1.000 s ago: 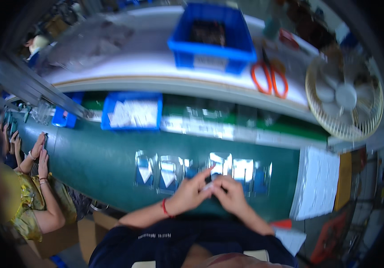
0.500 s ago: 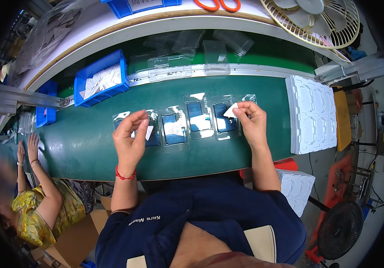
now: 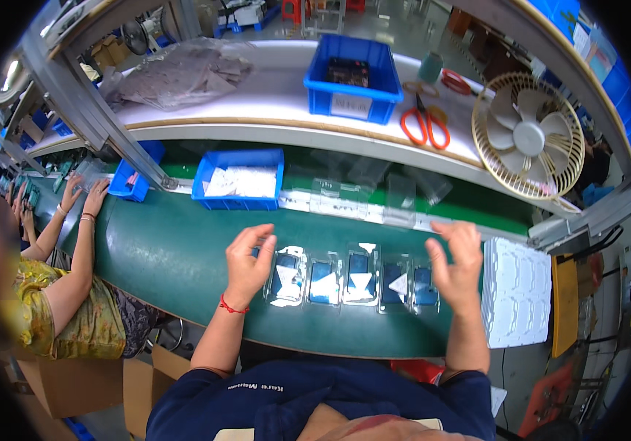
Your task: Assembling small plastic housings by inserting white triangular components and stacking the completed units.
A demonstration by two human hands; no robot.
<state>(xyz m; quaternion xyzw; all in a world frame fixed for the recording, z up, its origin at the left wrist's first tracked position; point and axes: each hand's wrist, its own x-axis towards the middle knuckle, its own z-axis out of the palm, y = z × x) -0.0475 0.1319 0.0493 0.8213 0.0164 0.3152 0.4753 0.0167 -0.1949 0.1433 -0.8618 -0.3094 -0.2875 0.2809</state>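
Note:
A row of several clear plastic blister trays (image 3: 342, 301) lies on the green table, each holding a dark, flat rectangular piece (image 3: 393, 273) like a phone or screen. White triangular paper pieces (image 3: 360, 281) rest on most of them; the rightmost dark piece (image 3: 424, 285) shows none. My left hand (image 3: 248, 268) hovers beside the leftmost tray, thumb apart from its fingers, nothing visible in it. Above the right end of the row, my right hand (image 3: 459, 263) is also raised with thumb and fingers apart and nothing seen between them.
A blue bin of white papers (image 3: 238, 178) stands behind the row. Stacked white moulded trays (image 3: 517, 294) sit at the right. On the shelf are a blue bin (image 3: 352, 81), orange-handled scissors (image 3: 425, 125) and a fan (image 3: 527, 136). A co-worker's hands (image 3: 84, 195) are at the left.
My right hand has released its white triangle, which now lies on a tray, and has moved right. My left hand no longer has a triangle at its fingers. The view has tilted up towards the shelf.

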